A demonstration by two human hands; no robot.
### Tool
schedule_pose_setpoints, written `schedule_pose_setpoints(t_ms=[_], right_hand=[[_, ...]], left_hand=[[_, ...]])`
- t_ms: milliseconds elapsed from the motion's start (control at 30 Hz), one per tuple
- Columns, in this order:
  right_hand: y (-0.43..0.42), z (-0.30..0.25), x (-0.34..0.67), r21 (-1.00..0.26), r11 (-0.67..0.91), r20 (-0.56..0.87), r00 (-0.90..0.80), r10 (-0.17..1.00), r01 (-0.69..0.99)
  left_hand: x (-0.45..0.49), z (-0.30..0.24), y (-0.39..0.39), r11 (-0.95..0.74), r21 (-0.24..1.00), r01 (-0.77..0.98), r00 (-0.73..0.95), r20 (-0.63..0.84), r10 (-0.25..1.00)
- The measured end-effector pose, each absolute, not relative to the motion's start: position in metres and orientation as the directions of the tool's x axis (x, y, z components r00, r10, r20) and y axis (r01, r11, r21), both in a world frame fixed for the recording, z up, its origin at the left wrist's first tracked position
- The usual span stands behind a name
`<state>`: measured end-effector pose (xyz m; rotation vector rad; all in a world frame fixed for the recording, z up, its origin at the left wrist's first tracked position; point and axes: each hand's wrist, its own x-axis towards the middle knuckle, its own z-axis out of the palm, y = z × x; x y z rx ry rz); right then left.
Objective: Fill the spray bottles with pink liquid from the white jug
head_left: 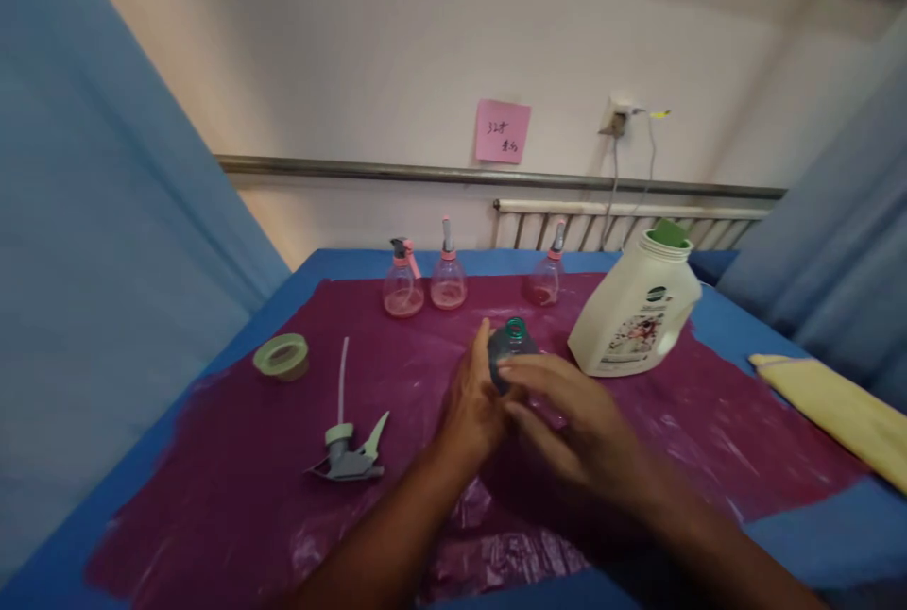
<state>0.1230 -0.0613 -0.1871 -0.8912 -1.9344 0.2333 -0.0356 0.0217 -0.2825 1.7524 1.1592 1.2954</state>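
Observation:
My left hand (471,407) and my right hand (567,421) meet at the middle of the table around a small clear bottle (511,346) with an open green-rimmed neck. Both hands are wrapped round its body, which is mostly hidden. A grey trigger sprayer head (349,459) with its white dip tube lies loose on the maroon plastic sheet (233,497), to the left of my left hand.
Three small spray bottles with pink liquid (403,284) (448,279) (545,278) stand at the back. A large white detergent jug (638,308) with a green opening stands right of my hands. A green tape roll (282,356) lies at the left, a yellow cloth (836,407) at the right edge.

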Motion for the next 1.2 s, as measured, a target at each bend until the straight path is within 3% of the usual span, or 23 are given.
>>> schedule_pose_setpoints(t_ms=[100, 167, 267, 333, 633, 733, 967, 1200], right_hand=[[-0.071, -0.2, 0.179, -0.513, 0.569, 0.735, -0.014, 0.678, 0.643], [-0.071, -0.206, 0.214, -0.559, 0.443, 0.754, 0.209, 0.622, 0.701], [-0.059, -0.212, 0.266, -0.736, 0.254, 0.656, 0.569, 0.496, 0.628], [-0.042, -0.217, 0.297, -0.804, 0.226, 0.587, 0.679, 0.441, 0.55], [0.027, -0.256, 0.357, -0.942, 0.158, 0.315, 0.617, 0.721, 0.296], [0.036, -0.259, 0.361, -0.938, 0.11, 0.308, 0.648, 0.696, 0.328], [0.048, -0.251, 0.359, -0.894, 0.16, 0.412, 0.627, 0.661, 0.419], [0.037, -0.225, 0.368, -0.808, 0.069, 0.495, 0.612, 0.617, 0.585]], left_hand=[[-0.037, -0.274, 0.027, -0.333, 0.866, 0.374, 0.123, 0.31, 0.943], [-0.036, -0.271, 0.029, -0.324, 0.847, 0.422, 0.122, 0.301, 0.946], [-0.035, -0.269, 0.03, -0.367, 0.822, 0.436, 0.165, 0.328, 0.93], [-0.036, -0.269, 0.03, -0.374, 0.814, 0.444, 0.174, 0.331, 0.927], [-0.039, -0.27, 0.032, -0.375, 0.802, 0.465, 0.186, 0.326, 0.927], [-0.039, -0.271, 0.032, -0.381, 0.801, 0.462, 0.197, 0.326, 0.925], [-0.038, -0.272, 0.033, -0.365, 0.81, 0.46, 0.182, 0.316, 0.931], [-0.038, -0.276, 0.033, -0.39, 0.808, 0.443, 0.222, 0.322, 0.92]])
